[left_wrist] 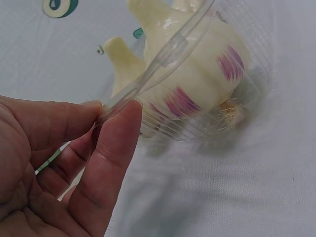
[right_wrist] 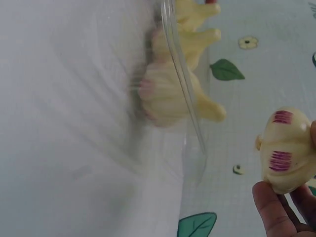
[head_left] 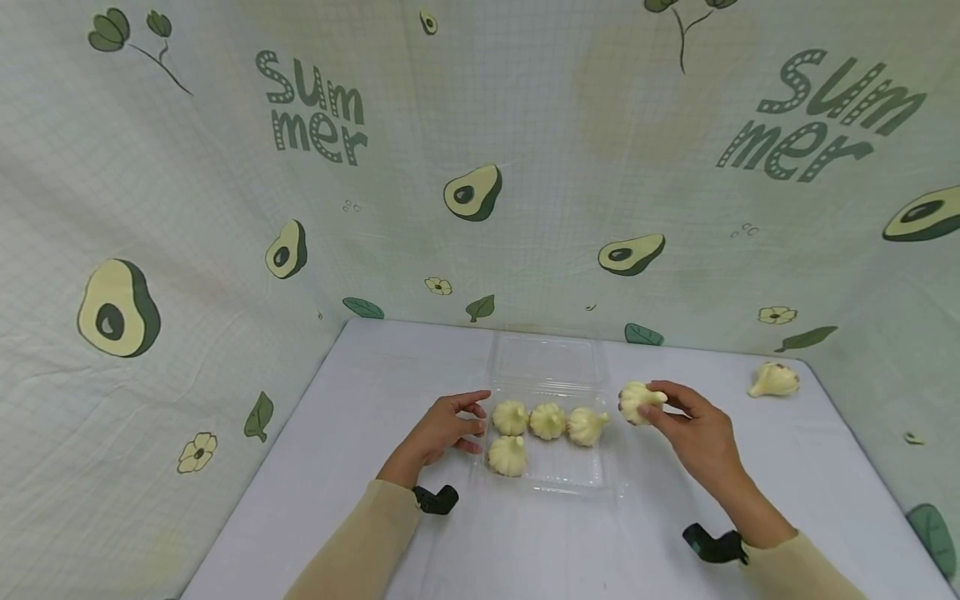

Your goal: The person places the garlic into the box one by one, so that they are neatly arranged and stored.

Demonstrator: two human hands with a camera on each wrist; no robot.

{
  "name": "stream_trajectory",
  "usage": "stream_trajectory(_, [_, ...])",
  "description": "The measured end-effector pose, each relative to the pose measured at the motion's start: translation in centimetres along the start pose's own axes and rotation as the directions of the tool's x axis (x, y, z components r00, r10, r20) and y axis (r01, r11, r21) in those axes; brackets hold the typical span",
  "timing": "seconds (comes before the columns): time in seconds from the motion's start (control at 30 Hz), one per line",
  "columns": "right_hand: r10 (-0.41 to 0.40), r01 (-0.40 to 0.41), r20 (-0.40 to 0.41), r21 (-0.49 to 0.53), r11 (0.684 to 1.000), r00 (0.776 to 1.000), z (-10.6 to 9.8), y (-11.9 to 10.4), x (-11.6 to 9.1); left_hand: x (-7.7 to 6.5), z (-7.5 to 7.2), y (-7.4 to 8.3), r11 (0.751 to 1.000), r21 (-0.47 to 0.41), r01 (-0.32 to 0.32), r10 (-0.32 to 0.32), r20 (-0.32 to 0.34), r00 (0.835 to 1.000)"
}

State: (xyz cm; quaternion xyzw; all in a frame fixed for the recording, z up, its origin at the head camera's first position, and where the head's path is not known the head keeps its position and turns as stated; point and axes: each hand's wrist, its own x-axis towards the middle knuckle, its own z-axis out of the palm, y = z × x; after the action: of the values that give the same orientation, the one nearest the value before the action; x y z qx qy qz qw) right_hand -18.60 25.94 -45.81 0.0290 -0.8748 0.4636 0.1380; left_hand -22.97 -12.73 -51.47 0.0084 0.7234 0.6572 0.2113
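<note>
A clear plastic clamshell box [head_left: 558,477] lies with its lid raised toward the back. Inside sit several garlic bulbs [head_left: 547,422], cream with purple streaks: a row along the back and one at front left. My left hand [head_left: 447,429] is at the box's left side; in the left wrist view its thumb and finger pinch the rim [left_wrist: 129,91]. My right hand [head_left: 701,437] grips another garlic bulb [right_wrist: 289,150] by its stem end, just right of the box and above the table. That bulb's purple marks show in the right wrist view.
One more garlic bulb [head_left: 776,380] lies at the table's back right corner. White cloth covers the table [head_left: 360,408]. A printed fabric curtain [head_left: 540,108] with avocados and leaves rises behind and at both sides. The clear lid [head_left: 547,360] reaches toward the back edge.
</note>
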Motion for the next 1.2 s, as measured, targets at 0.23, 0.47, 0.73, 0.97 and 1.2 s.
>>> stream_trajectory(0.23, [-0.044,0.043,0.038,0.009,0.999,0.998,1.9,-1.3,-1.3,0.1,0.0,-0.1,1.000,-0.005,0.000,0.000,-0.001,1.000])
stream_trajectory(0.47, [-0.072,0.071,0.089,0.010,0.997,0.993,4.1,-1.9,-2.3,0.1,0.0,-0.2,1.000,-0.009,0.001,-0.001,-0.005,1.000])
stream_trajectory(0.73, [-0.096,0.085,0.139,0.082,0.993,0.986,6.2,-2.4,-3.3,0.1,0.0,-0.2,1.000,-0.014,0.001,-0.001,0.003,1.000])
stream_trajectory(0.97, [-0.081,0.057,0.186,0.130,0.990,0.979,7.4,-2.5,-3.9,0.0,0.0,-0.2,1.000,-0.018,0.006,-0.006,-0.002,1.000])
stream_trajectory(1.2, [-0.032,0.008,0.230,0.106,0.994,0.973,8.4,-2.8,-4.0,0.0,0.0,-0.2,1.000,-0.020,0.004,-0.004,-0.003,1.000])
